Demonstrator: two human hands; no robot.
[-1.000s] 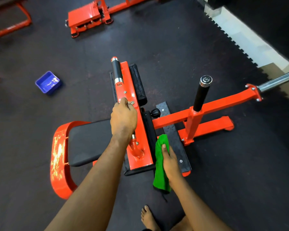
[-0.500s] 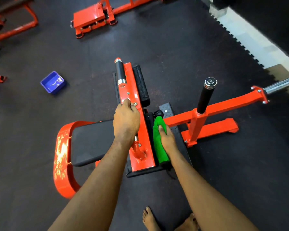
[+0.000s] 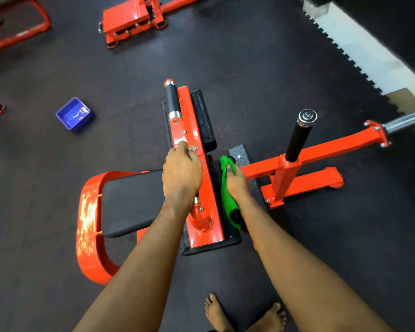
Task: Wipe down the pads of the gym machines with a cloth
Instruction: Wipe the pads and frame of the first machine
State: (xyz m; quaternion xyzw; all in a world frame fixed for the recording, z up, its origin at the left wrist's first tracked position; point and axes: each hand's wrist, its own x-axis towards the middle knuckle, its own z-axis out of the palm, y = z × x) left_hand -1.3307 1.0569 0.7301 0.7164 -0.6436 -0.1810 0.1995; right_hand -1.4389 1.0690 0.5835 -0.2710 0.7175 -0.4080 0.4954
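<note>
1. My right hand (image 3: 238,184) presses a green cloth (image 3: 226,200) against the black pad (image 3: 215,174). My fingers (image 3: 230,169) curl over the cloth's far end, and the rest trails under my palm.
2. My left hand (image 3: 181,173) grips the glossy orange plate (image 3: 210,207), its fingers curled.
3. The cloth is soft and bunched. The pad is matte, long and narrow.

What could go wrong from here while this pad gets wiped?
The green cloth under the right hand lies at the narrow gap beside the orange frame, where it may snag. The left hand grips the orange plate beside exposed bolts, so a slip could scrape fingers. The bare feet stand close below the pad; if the assembly shifts, toes are at risk.
</note>
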